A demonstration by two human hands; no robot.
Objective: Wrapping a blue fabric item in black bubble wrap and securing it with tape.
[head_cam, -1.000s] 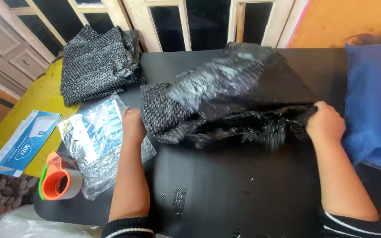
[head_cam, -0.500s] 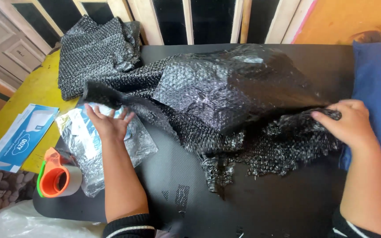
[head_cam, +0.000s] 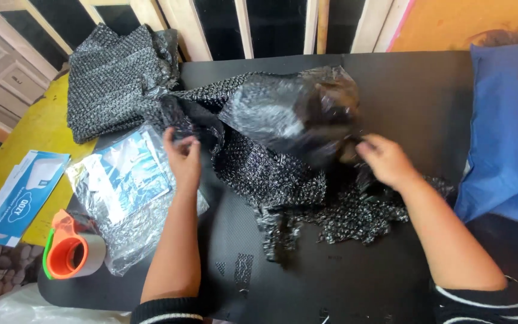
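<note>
A sheet of black bubble wrap [head_cam: 271, 174] lies crumpled across the black table [head_cam: 391, 90], partly lifted into a shiny hump [head_cam: 295, 114]. My left hand [head_cam: 182, 157] grips the wrap's left edge, fingers curled on it. My right hand [head_cam: 385, 161] holds the wrap at its right side, just under the hump. The lower part of the sheet spreads flat and ragged toward me [head_cam: 355, 216]. What the hump covers is hidden.
A folded stack of black bubble wrap [head_cam: 112, 78] sits at the back left. A clear-wrapped packet [head_cam: 130, 186], an orange tape dispenser [head_cam: 70, 255] and a blue-white envelope [head_cam: 22, 195] lie left. A blue bag [head_cam: 508, 132] lies right. Wooden bars stand behind the table.
Both hands have moved inward: the left from the clear packet up to the wrap's edge, the right from the far right toward the hump. The wrap is bunched higher in the middle.
</note>
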